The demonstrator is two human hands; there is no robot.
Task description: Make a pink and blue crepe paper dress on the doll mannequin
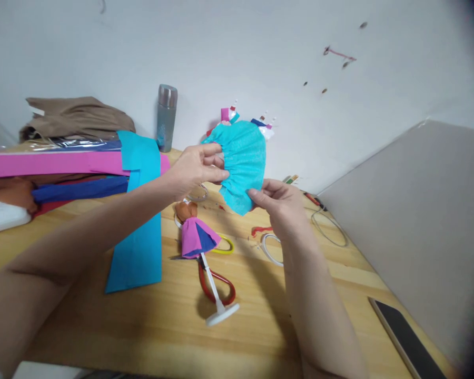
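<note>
A gathered piece of turquoise crepe paper is held up above the table, fanned out from its pleated left edge. My left hand pinches that pleated edge between thumb and fingers. At the lower right edge, my right hand grips the paper with the thumb in front. Below lies a small doll-like figure with a pink and blue paper skirt, a brown top and a white stick ending in a round white base. Red-handled scissors lie partly under its stick.
Long turquoise paper drapes over pink, blue and brown sheets at left. A flask stands by the wall, near brown cloth. White tape lies mid-table; a phone lies at right, beside a grey panel.
</note>
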